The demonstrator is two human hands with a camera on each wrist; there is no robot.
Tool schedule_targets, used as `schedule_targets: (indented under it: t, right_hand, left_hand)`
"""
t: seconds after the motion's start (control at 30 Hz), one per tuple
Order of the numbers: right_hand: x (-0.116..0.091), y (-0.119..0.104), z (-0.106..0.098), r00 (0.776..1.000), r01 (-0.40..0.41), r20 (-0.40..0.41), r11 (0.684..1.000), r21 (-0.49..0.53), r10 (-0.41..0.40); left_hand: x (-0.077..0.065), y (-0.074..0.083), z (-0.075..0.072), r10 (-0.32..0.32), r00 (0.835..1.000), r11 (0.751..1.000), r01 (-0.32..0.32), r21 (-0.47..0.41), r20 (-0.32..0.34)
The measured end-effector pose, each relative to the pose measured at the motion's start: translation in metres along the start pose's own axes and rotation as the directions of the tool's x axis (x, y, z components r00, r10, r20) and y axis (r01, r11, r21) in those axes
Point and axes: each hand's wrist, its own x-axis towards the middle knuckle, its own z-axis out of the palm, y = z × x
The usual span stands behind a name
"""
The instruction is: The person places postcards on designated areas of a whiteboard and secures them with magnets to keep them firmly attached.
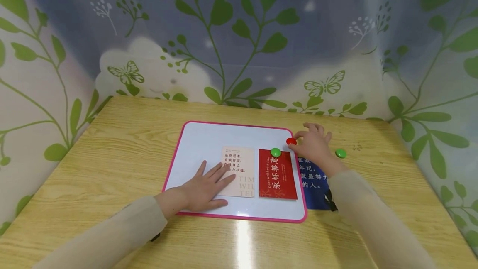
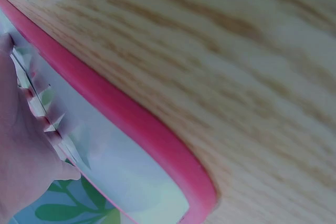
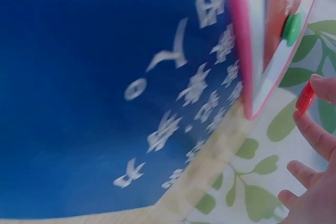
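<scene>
Red button [image 1: 290, 140] pinched between thumb and finger of right hand [image 1: 313, 144], at the upper right corner of the whiteboard; right wrist view has it edge-on, thumb and one finger clamped on it, other fingers spread away from it. Head view doesn't settle how high it is over the board.

Just below and left of it, green button [image 1: 275, 152] sits on the top edge of red card [image 1: 278, 179], white and gold print, lying on right part of whiteboard [image 1: 209, 133], pink rim. Left of red card, a narrow gap, then beige card [image 1: 244, 169] with dark characters and big pale letters, also on the board. Left hand [image 1: 203, 190] palm down on lower left of board, fingers straight and apart, fingertips over left part of beige card, not gripping anything.

Right of board, blue card [image 1: 313, 184] with white characters, right forearm over part of it; can't tell if its left edge runs under the rim. Second green button [image 1: 340, 153] on wood-grain table [image 1: 74, 202], right of right hand. Long pale sleeves [image 1: 115, 229] on both arms. Behind table, printed curtain [image 1: 239, 61], green leaves and butterflies
</scene>
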Motion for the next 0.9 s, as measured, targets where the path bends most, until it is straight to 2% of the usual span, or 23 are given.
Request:
schedule_targets:
  t: [0.27, 0.7, 0.9]
  right_hand:
    - [0.003, -0.026, 0.001, 0.999, 0.039, 0.011, 0.999, -0.016, -0.039]
    - [0.008, -0.066, 0.015, 0.994, 0.102, 0.028, 0.995, 0.013, -0.102]
    - [0.014, -0.084, 0.023, 0.992, 0.104, 0.066, 0.995, 0.004, -0.104]
  left_hand:
    - [0.000, -0.001, 0.001, 0.003, 1.000, 1.000, -0.003, 0.006, -0.004]
    - [0.001, -0.003, 0.005, 0.000, 1.000, 1.000, 0.000, 0.016, -0.004]
    - [0.001, -0.003, 0.004, -0.013, 1.000, 0.999, 0.012, 0.045, 0.007]
